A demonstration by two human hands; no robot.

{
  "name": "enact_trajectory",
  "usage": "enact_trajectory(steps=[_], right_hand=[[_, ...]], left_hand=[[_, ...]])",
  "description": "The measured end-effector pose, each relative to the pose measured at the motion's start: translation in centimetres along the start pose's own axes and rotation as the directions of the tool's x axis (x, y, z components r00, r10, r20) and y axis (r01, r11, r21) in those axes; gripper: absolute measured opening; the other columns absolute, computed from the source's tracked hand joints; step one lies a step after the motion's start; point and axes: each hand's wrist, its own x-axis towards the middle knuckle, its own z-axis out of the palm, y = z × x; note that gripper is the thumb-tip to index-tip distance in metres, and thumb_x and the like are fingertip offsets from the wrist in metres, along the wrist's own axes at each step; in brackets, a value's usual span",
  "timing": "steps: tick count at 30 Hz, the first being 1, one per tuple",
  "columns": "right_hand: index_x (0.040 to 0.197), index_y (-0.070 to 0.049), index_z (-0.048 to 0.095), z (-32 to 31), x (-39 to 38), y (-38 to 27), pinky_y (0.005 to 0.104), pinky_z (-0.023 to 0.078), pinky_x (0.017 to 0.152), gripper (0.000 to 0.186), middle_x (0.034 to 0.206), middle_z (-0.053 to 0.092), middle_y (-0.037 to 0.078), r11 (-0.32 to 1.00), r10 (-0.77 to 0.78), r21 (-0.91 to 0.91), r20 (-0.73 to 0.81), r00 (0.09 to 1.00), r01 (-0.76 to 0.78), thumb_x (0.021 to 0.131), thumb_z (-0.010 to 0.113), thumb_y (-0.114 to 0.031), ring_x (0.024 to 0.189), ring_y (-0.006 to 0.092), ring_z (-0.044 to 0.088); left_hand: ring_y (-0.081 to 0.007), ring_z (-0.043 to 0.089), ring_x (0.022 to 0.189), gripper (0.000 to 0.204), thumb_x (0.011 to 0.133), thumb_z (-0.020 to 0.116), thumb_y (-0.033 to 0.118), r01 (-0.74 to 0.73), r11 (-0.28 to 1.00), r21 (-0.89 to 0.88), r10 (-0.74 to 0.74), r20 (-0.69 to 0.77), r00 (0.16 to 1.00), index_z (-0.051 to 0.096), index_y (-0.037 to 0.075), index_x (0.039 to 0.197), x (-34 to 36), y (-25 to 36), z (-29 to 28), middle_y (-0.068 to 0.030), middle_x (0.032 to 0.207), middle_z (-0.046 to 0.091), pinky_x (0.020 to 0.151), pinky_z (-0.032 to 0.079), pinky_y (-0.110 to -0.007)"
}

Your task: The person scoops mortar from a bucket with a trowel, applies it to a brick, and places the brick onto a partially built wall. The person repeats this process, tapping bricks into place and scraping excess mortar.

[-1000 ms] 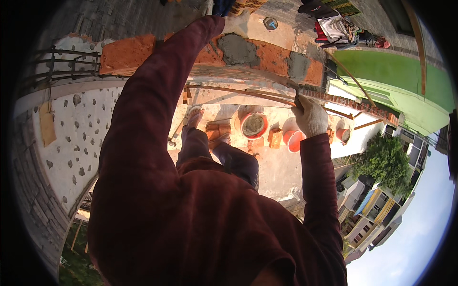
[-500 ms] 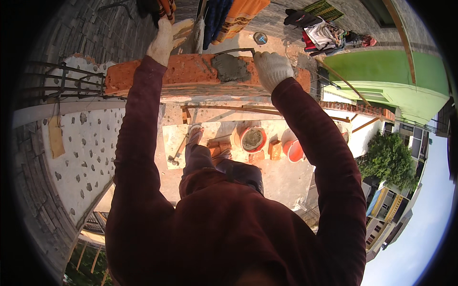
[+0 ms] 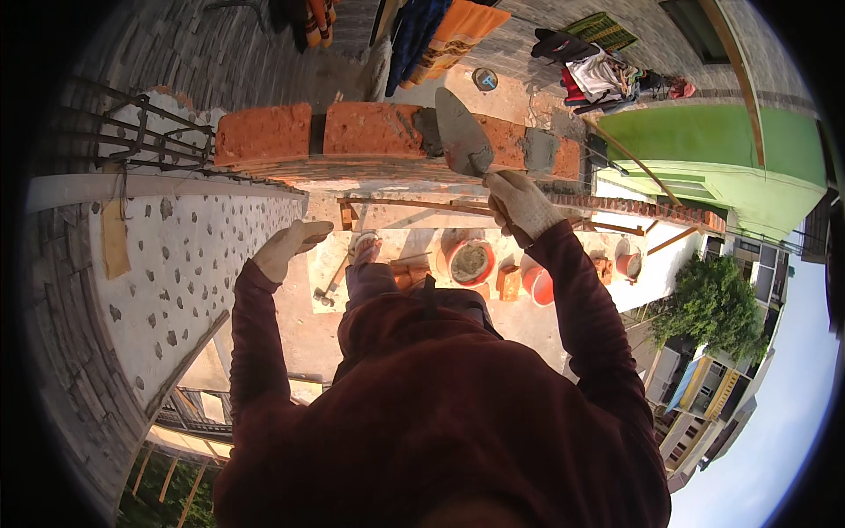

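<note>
My right hand (image 3: 525, 209), in a pale knitted glove, is closed round the handle of a pointed trowel (image 3: 459, 128). The blade is tilted up, coated in grey mortar, and covers part of the brick wall's top. Orange bricks (image 3: 374, 130) form the top course of that wall (image 3: 264, 157); grey mortar (image 3: 540, 150) shows between some of them, and a dark gap parts the two leftmost. My left hand (image 3: 292, 246), gloved as well, hovers on the near side of the wall, apart from it. Its fingers are stretched out and nothing is in them.
Below stand a red bucket of mortar (image 3: 470, 263), another red bucket (image 3: 539, 286), loose bricks (image 3: 508, 282) and a hammer (image 3: 330, 286). Steel bars (image 3: 141, 136) jut out at the wall's left end. Wooden battens (image 3: 422, 205) run along its near side. Clothes (image 3: 598, 75) hang beyond.
My left hand has drawn back from beyond the wall to its near side. My right hand has come nearer too, and the trowel blade has turned from edge-on to show its broad face.
</note>
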Motion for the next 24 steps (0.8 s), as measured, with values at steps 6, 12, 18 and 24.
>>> enact_trajectory(steps=[6,12,18,24], right_hand=[[0.101,0.002,0.058,4.5,3.2,7.0,0.0466,0.055,0.068,0.026,0.087,0.062,0.023,0.608,-0.598,-0.653,-0.003,0.801,0.451,0.102,0.051,-0.023,0.079,0.039,0.068],[0.108,0.001,0.059,-0.9,3.1,10.7,0.0412,0.05,0.06,0.029,0.087,0.059,0.015,0.714,-0.476,-0.6,-0.038,0.878,0.361,0.103,0.051,-0.026,0.069,0.0298,0.061],[0.103,-0.004,0.06,-2.4,-0.4,13.6,0.0284,0.041,0.041,0.034,0.069,0.052,0.003,0.997,-0.059,-0.073,-0.401,0.914,0.032,0.105,0.053,-0.038,0.047,0.0105,0.05],[0.1,-0.006,0.055,-5.8,-12.0,26.6,0.0267,0.043,0.044,0.02,0.068,0.049,-0.001,0.977,0.155,-0.057,-0.478,0.865,-0.207,0.093,0.065,-0.022,0.05,0.0094,0.055]], left_hand=[[-0.0335,0.049,0.144,0.076,0.112,0.022,0.053,0.211,0.977,0.011,-0.211,0.025,0.977,0.05,-0.008,0.148,1.4,-2.7,1.4,-0.0231,0.153,0.052,0.123,0.034,-0.044],[-0.0323,0.047,0.145,0.078,0.11,0.026,0.061,0.383,0.922,-0.051,-0.383,0.007,0.924,0.055,0.0,0.148,1.6,-8.4,1.3,-0.0198,0.154,0.053,0.12,0.034,-0.044],[-0.0278,0.051,0.14,0.077,0.108,0.033,0.066,0.616,0.785,0.065,-0.613,-0.069,0.787,0.057,0.005,0.148,3.0,-13.9,1.9,-0.0145,0.152,0.056,0.117,0.035,-0.043],[-0.034,0.055,0.137,0.064,0.103,0.057,0.05,0.495,0.776,0.391,-0.417,-0.269,0.868,0.06,-0.001,0.142,1.9,-15.7,6.2,-0.0242,0.143,0.061,0.116,0.041,-0.039]])
